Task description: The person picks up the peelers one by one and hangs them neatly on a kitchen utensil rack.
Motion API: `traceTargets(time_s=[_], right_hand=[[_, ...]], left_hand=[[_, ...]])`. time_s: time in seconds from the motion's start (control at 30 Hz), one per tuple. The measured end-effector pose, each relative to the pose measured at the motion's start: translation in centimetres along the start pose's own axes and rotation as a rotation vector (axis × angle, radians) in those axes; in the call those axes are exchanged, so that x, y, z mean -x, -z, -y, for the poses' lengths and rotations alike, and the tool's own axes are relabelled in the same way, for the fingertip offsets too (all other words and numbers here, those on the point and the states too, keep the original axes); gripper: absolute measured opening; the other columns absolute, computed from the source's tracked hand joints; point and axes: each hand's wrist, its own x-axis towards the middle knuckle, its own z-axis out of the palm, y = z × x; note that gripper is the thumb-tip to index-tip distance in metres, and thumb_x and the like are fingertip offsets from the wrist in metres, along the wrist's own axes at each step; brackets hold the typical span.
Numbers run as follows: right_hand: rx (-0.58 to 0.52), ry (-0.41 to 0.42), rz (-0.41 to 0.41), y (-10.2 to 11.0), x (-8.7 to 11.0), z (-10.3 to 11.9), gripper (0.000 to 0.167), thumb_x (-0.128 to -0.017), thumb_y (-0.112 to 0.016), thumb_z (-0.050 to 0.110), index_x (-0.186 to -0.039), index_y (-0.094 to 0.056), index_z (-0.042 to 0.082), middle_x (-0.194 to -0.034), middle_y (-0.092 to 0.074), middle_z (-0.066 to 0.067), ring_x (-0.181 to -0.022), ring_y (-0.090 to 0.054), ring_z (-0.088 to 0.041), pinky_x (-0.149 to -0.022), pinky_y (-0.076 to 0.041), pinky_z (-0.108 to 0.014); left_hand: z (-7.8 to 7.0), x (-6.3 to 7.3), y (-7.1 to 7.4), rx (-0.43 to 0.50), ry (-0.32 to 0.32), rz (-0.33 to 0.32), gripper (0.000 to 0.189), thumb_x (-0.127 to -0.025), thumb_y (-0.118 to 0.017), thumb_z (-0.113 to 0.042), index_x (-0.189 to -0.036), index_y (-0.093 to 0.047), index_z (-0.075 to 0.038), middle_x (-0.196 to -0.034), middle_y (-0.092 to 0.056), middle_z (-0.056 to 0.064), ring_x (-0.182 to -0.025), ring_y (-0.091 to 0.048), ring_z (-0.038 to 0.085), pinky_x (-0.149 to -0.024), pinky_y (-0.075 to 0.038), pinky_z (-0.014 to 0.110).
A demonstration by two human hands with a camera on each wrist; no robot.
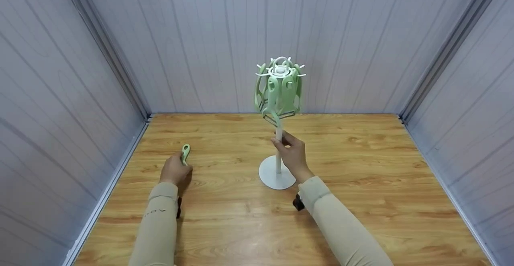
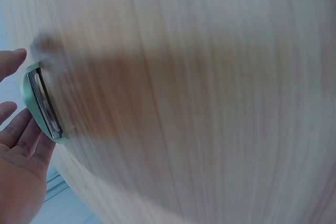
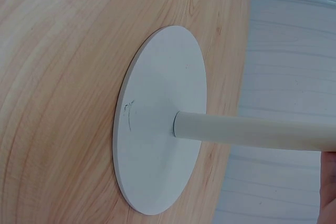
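Observation:
My left hand [image 1: 175, 169] is at the left of the table, with its thumb and fingers about the head of a light green peeler [image 1: 185, 152]. The peeler's handle with its hanging hole points away from me. In the left wrist view the metal blade [image 2: 45, 103] shows between thumb and fingers. My right hand [image 1: 293, 151] grips the white post [image 1: 278, 163] of an upright utensil stand. Several light green peelers [image 1: 288, 95] hang from the hooks of its white top ring [image 1: 280, 70]. The stand's round white base [image 3: 157, 124] sits on the table.
The wood-grain table [image 1: 229, 217] is enclosed by pale panelled walls [image 1: 200, 45] at the back and both sides. Metal strips [image 1: 116, 177] run along the table's side edges. A dark wrist device [image 1: 298, 203] shows under the right cuff.

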Motion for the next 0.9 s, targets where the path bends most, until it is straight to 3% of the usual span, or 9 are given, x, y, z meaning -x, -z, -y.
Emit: traceTargets(time_s=[0.1, 0.33, 0.47, 0.57, 0.7, 0.8, 0.9], right_hand=[[0.007, 0.001, -0.003, 0.03, 0.0, -0.09, 0.016, -0.098, -0.081, 0.009, -0.114, -0.083, 0.005, -0.093, -0.082, -0.015, -0.076, -0.066, -0.005, -0.073, -0.054, -0.02], [0.016, 0.015, -0.011, -0.05, 0.01, -0.17, 0.015, -0.098, -0.081, 0.007, -0.113, -0.082, 0.003, -0.093, -0.081, -0.016, -0.076, -0.065, -0.004, -0.073, -0.054, -0.019], [0.011, 0.013, -0.024, -0.15, 0.03, -0.17, 0.016, -0.097, -0.081, 0.003, -0.113, -0.081, 0.002, -0.093, -0.081, -0.018, -0.076, -0.063, -0.003, -0.072, -0.052, -0.017], [0.007, 0.015, -0.025, -0.15, 0.01, -0.11, 0.016, -0.096, -0.081, 0.002, -0.112, -0.081, 0.001, -0.091, -0.08, -0.019, -0.075, -0.064, -0.004, -0.071, -0.052, -0.017], [0.015, 0.017, -0.011, -0.06, 0.05, -0.05, 0.016, -0.098, -0.08, 0.004, -0.114, -0.081, 0.002, -0.09, -0.08, -0.017, -0.076, -0.065, -0.006, -0.072, -0.053, -0.017], [0.02, 0.015, 0.0, 0.03, 0.08, -0.15, 0.018, -0.098, -0.08, 0.007, -0.116, -0.082, 0.004, -0.091, -0.081, -0.015, -0.078, -0.066, -0.008, -0.073, -0.053, -0.018], [0.021, 0.009, 0.0, 0.03, 0.1, -0.17, 0.018, -0.098, -0.08, 0.006, -0.116, -0.082, 0.004, -0.092, -0.081, -0.015, -0.077, -0.066, -0.008, -0.073, -0.053, -0.018]], left_hand=[[-0.01, 0.01, 0.02, -0.002, -0.002, 0.002, 0.051, -0.098, -0.065, -0.005, -0.146, -0.054, 0.01, -0.12, -0.068, 0.027, -0.097, -0.058, 0.033, -0.086, -0.051, 0.048], [-0.05, -0.01, -0.13, -0.02, 0.01, 0.005, 0.05, -0.099, -0.065, -0.002, -0.147, -0.057, 0.009, -0.132, -0.069, 0.03, -0.105, -0.062, 0.033, -0.095, -0.054, 0.051], [-0.05, 0.07, -0.15, -0.026, 0.009, 0.018, 0.053, -0.102, -0.067, -0.006, -0.149, -0.053, 0.013, -0.134, -0.068, 0.034, -0.091, -0.069, 0.029, -0.079, -0.059, 0.041], [-0.04, 0.15, -0.11, -0.017, -0.001, 0.028, 0.044, -0.103, -0.067, -0.005, -0.142, -0.059, 0.013, -0.12, -0.072, 0.032, -0.075, -0.068, 0.023, -0.063, -0.055, 0.032], [-0.14, 0.24, -0.15, -0.034, -0.021, 0.037, 0.027, -0.103, -0.064, -0.003, -0.126, -0.07, 0.01, -0.092, -0.073, 0.019, -0.062, -0.062, 0.018, -0.057, -0.049, 0.029], [-0.38, 0.28, -0.29, -0.059, -0.025, 0.042, 0.024, -0.104, -0.063, -0.003, -0.122, -0.073, 0.008, -0.091, -0.074, 0.016, -0.067, -0.063, 0.019, -0.061, -0.051, 0.032], [-0.82, 0.28, -0.43, -0.077, -0.025, 0.044, 0.026, -0.104, -0.061, -0.002, -0.125, -0.074, 0.007, -0.103, -0.076, 0.02, -0.079, -0.068, 0.025, -0.072, -0.057, 0.039]])
